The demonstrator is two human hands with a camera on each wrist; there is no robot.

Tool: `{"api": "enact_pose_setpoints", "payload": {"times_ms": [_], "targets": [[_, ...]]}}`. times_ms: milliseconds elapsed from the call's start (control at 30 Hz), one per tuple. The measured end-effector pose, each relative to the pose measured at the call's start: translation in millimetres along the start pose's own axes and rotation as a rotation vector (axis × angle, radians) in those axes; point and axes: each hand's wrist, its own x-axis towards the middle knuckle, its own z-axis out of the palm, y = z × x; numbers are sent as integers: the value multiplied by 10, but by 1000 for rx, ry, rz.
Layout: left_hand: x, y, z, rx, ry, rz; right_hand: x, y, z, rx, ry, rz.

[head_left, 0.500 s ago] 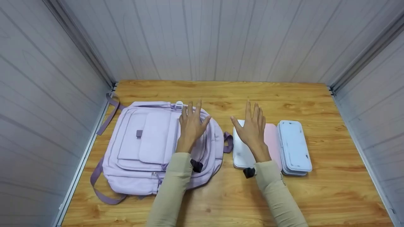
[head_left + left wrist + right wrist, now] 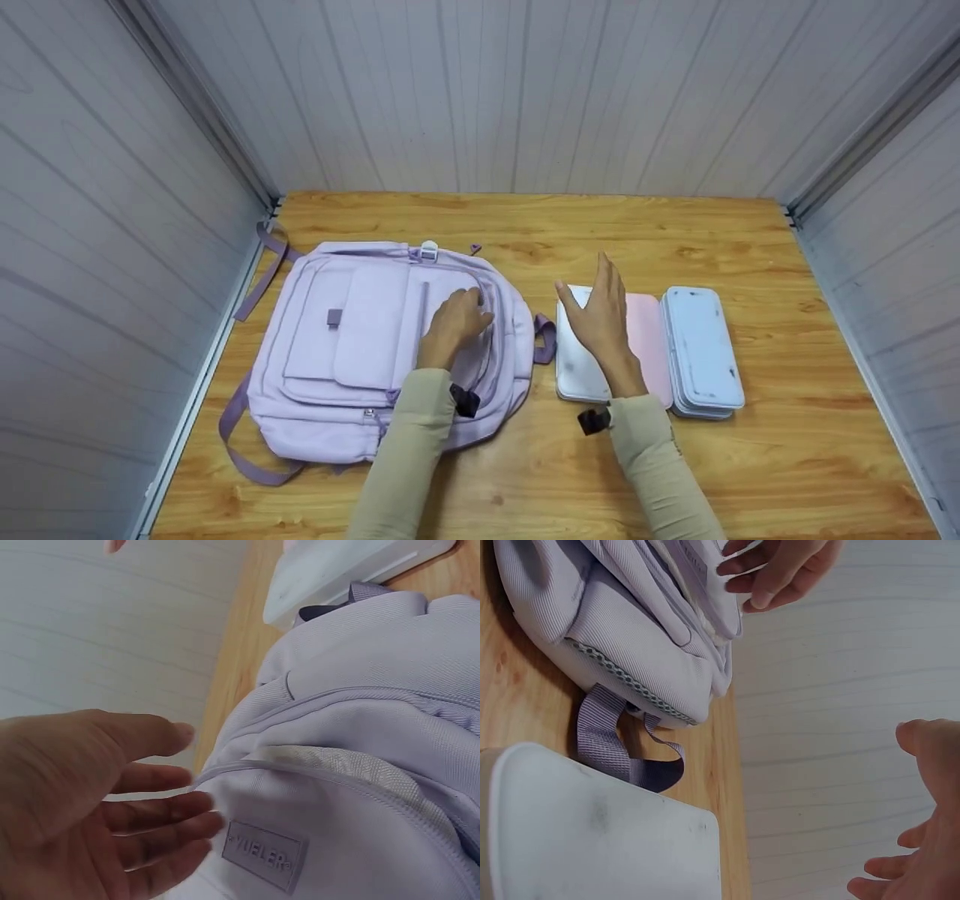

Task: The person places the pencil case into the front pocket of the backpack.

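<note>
A lilac backpack [image 2: 375, 322] lies flat on the wooden table, its purple straps loose at both ends. Over its right part hovers my left hand [image 2: 454, 322], fingers loosely bent and holding nothing. In the left wrist view that hand [image 2: 112, 810] is apart from the bag, near a stitched label [image 2: 265, 855] and a partly open zipped pocket [image 2: 337, 757]. My right hand [image 2: 600, 322] is raised above a white flat case [image 2: 576, 375] and a pink one [image 2: 649, 345], fingers extended. The right wrist view shows this hand [image 2: 922, 832] touching nothing.
To the right of the pink case stands a stack of light blue flat cases [image 2: 703, 349]. Pale panel walls [image 2: 480, 97] enclose the table [image 2: 817, 420] at the back and both sides. A purple strap loop [image 2: 545, 337] sits between the backpack and the white case.
My left hand has drawn its fingers in from a spread pose and come lower over the backpack. The right hand has shifted slightly, its fingers closer together. The bag and cases stay put.
</note>
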Motion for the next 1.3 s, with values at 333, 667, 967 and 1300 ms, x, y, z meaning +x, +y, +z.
{"api": "enact_pose_setpoints", "payload": {"times_ms": [333, 667, 967, 1300], "targets": [[-76, -46, 111, -38, -107, -52, -117, 56, 29, 147, 12, 68], [-119, -22, 231, -50, 7, -33, -264, 162, 40, 200, 43, 112], [-117, -53, 257, -112, 28, -49, -416, 228, 128, 218, 48, 150], [-117, -50, 208, -168, 45, -65, -543, 332, 216, 209, 61, 169]]}}
